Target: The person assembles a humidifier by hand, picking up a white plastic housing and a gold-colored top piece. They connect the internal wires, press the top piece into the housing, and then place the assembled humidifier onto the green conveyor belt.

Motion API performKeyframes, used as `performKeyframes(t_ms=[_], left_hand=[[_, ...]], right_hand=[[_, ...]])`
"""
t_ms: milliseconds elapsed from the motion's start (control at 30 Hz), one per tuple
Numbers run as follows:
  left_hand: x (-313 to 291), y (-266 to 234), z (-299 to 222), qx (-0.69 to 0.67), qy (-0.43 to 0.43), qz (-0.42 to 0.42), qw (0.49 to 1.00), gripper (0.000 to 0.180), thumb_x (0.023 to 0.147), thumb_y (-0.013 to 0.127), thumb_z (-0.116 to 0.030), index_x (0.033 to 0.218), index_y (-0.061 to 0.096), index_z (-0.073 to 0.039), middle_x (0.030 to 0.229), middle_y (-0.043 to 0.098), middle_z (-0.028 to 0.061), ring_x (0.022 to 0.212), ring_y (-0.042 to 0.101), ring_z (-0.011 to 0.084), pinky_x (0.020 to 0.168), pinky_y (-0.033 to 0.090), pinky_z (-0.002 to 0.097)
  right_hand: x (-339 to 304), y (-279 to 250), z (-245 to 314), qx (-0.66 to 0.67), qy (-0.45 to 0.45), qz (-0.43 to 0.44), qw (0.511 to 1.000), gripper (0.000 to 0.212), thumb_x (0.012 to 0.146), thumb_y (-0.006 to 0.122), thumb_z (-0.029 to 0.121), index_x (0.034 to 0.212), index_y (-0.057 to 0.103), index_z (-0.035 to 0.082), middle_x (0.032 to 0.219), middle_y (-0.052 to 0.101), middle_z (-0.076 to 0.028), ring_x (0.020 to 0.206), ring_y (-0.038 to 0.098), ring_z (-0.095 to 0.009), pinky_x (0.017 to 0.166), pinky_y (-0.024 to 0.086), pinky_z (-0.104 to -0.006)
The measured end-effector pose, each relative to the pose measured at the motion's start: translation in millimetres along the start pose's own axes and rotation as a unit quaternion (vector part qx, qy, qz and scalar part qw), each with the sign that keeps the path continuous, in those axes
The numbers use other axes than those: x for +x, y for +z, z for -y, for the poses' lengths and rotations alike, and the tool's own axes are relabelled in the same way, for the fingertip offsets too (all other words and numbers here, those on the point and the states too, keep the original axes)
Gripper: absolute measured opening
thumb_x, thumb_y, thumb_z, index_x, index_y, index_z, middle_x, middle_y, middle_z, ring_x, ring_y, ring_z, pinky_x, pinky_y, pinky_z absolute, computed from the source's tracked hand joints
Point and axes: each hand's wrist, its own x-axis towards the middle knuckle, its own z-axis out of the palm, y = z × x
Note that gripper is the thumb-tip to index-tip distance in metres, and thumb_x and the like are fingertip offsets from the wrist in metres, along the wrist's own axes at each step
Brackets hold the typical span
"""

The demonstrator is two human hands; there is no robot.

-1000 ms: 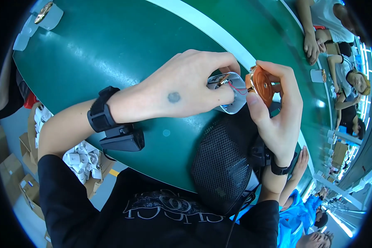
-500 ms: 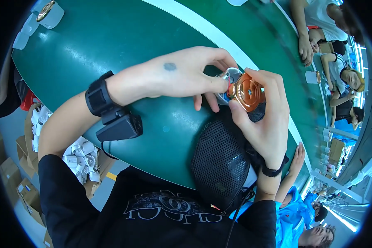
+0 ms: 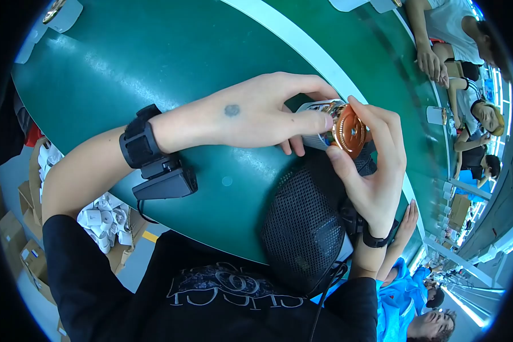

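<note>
Over the green table, my left hand (image 3: 251,111) grips a pale, see-through cup-shaped housing (image 3: 314,141) lying on its side. Its thumb presses at the housing's mouth, beside the cap's edge. My right hand (image 3: 379,171) pinches a shiny copper-coloured round cap (image 3: 350,132) between thumb and fingers. The cap is at the housing's open end, its ridged face turned right. Whether it is seated all the way round cannot be seen, since my fingers cover part of the rim. Just below my hands rests a black mesh bag (image 3: 302,219).
White cups with gold tops (image 3: 65,16) stand at the far left corner. More white cups (image 3: 347,3) are across the white strip (image 3: 290,40). An open carton of white parts (image 3: 105,222) stands below the table's left edge. Co-workers sit along the right; one arm (image 3: 404,231) reaches near my right wrist.
The copper cap and housing have come together; the red and blue bits between them no longer show. My left thumb has moved right, up to the cap's edge. The view has shifted slightly.
</note>
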Motion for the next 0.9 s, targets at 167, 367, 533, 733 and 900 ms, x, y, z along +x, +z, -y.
performKeyframes(t_ms=[167, 367, 533, 733, 900], left_hand=[[-3.8, -1.2, 10.8, -0.007, 0.002, 0.037, 0.999, 0.058, 0.104, 0.061, -0.019, 0.155, 0.038, -0.003, 0.135, 0.058, 0.0114, 0.093, 0.071, 0.0183, 0.077, 0.060, 0.0293], [-1.5, 0.7, 13.8, 0.090, 0.064, 0.042, 0.993, 0.062, 0.107, 0.055, -0.029, 0.158, 0.031, -0.002, 0.139, 0.054, 0.0159, 0.097, 0.071, 0.0224, 0.081, 0.059, 0.0317], [-5.4, 6.1, 17.6, 0.214, 0.106, -0.002, 0.971, 0.065, 0.108, 0.048, -0.038, 0.157, 0.031, 0.002, 0.140, 0.050, 0.0203, 0.099, 0.070, 0.0287, 0.084, 0.058, 0.0372], [-5.4, 2.2, 21.6, 0.191, 0.086, -0.015, 0.978, 0.067, 0.107, 0.048, -0.040, 0.155, 0.033, 0.005, 0.137, 0.049, 0.0206, 0.100, 0.069, 0.0311, 0.081, 0.057, 0.0394], [-2.7, 3.6, 27.4, 0.237, 0.138, -0.050, 0.960, 0.065, 0.107, 0.045, -0.042, 0.151, 0.036, 0.006, 0.132, 0.052, 0.0210, 0.094, 0.068, 0.0307, 0.074, 0.057, 0.0370]], right_hand=[[-1.5, 1.5, 1.2, -0.031, -0.008, -0.006, 0.999, 0.061, 0.076, 0.083, 0.013, 0.134, 0.066, 0.004, 0.121, 0.062, -0.014, 0.110, 0.064, -0.029, 0.095, 0.052, -0.0377], [0.2, 4.5, -1.7, -0.072, -0.032, -0.001, 0.997, 0.064, 0.076, 0.084, 0.016, 0.136, 0.064, 0.004, 0.124, 0.060, -0.014, 0.112, 0.063, -0.030, 0.096, 0.052, -0.0392], [2.4, 8.3, -11.0, -0.078, -0.094, -0.009, 0.992, 0.064, 0.081, 0.082, 0.025, 0.136, 0.061, 0.000, 0.126, 0.058, -0.019, 0.112, 0.061, -0.033, 0.094, 0.052, -0.0411], [9.6, 17.2, -11.4, -0.062, -0.114, -0.009, 0.992, 0.068, 0.078, 0.084, 0.021, 0.136, 0.058, -0.002, 0.126, 0.055, -0.021, 0.106, 0.062, -0.035, 0.087, 0.054, -0.0414], [10.0, 12.9, -10.8, -0.114, -0.094, 0.015, 0.989, 0.063, 0.095, 0.066, 0.044, 0.138, 0.058, -0.002, 0.128, 0.055, -0.023, 0.114, 0.059, -0.037, 0.096, 0.051, -0.0430]])
